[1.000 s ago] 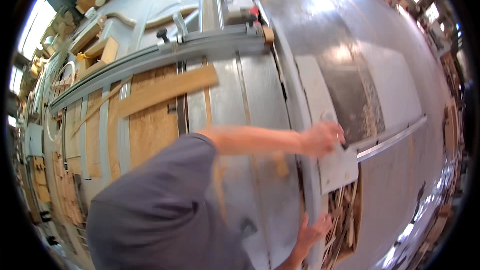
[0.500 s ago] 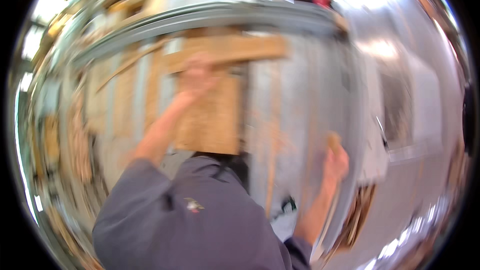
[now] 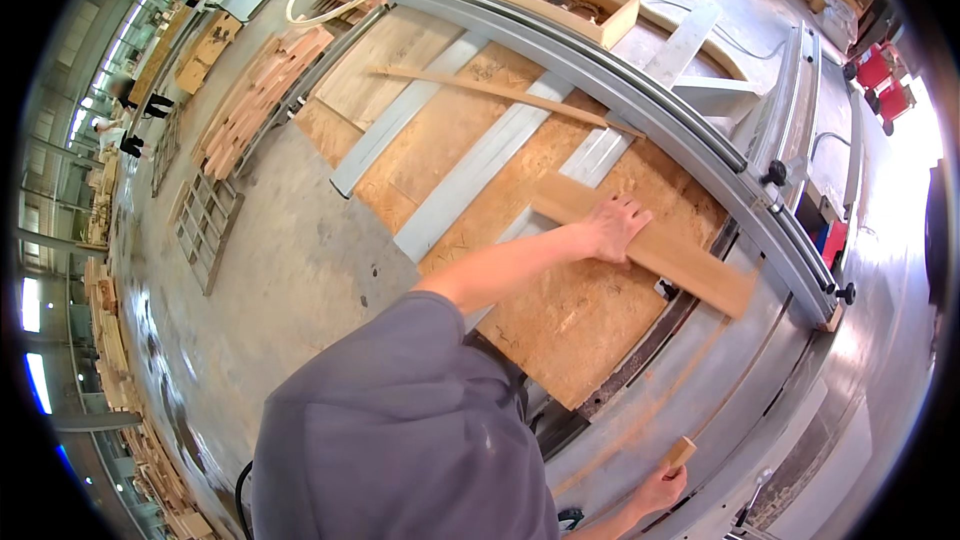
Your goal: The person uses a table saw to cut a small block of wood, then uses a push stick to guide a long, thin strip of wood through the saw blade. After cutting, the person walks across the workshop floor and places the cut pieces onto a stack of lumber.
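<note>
My left hand [image 3: 613, 230] lies over a flat wooden board [image 3: 690, 265], its fingers bent around the board's far edge. This board rests slantwise across plywood panels [image 3: 575, 330] and reaches over the grey metal table [image 3: 680, 380] of what looks like a sliding table saw. Down at the lower right, my right hand [image 3: 658, 490] is closed on a small piece of wood [image 3: 680, 453], whose end sticks up past the fingers. Beyond the left hand a thin wooden strip [image 3: 510, 92] lies across the panels and their grey metal bars [image 3: 490, 180].
A long metal fence [image 3: 560, 45] with dark knobs [image 3: 775, 173] borders the far side. Behind it stands an open wooden box [image 3: 575, 0]. Stacked planks [image 3: 260, 100] and a metal grate [image 3: 207, 230] are on the floor at left. Two people [image 3: 125, 120] appear far left.
My view has swung leftward, and the earlier blur has largely cleared. The left hand stays on the board, and the right hand still holds the small wood piece, now lower in the picture.
</note>
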`<state>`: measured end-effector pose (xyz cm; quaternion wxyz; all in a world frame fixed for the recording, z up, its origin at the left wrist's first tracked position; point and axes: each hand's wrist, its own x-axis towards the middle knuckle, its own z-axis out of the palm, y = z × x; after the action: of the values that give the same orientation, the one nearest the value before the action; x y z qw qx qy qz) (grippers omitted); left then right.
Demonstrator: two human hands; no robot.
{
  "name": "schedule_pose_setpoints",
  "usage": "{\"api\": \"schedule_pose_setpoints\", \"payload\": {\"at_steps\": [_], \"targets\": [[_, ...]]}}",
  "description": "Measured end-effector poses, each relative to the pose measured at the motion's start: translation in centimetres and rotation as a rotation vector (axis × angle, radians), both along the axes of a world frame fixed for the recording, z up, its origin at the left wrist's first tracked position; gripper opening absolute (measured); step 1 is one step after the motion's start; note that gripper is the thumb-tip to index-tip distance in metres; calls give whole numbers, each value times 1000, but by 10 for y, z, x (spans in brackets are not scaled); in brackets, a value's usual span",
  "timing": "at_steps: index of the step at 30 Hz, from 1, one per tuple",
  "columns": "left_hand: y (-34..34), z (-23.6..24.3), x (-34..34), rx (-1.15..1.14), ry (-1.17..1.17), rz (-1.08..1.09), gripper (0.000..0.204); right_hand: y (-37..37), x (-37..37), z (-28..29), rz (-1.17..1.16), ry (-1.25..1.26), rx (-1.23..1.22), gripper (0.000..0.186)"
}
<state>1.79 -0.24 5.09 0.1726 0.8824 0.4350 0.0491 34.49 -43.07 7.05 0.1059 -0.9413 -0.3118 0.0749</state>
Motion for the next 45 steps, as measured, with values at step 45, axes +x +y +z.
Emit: {"api": "schedule_pose_setpoints", "payload": {"at_steps": [45], "targets": [[-72, 260, 85, -761, -1099, -222, 50, -164, -106, 152, -32, 1141, 471, 35]]}}
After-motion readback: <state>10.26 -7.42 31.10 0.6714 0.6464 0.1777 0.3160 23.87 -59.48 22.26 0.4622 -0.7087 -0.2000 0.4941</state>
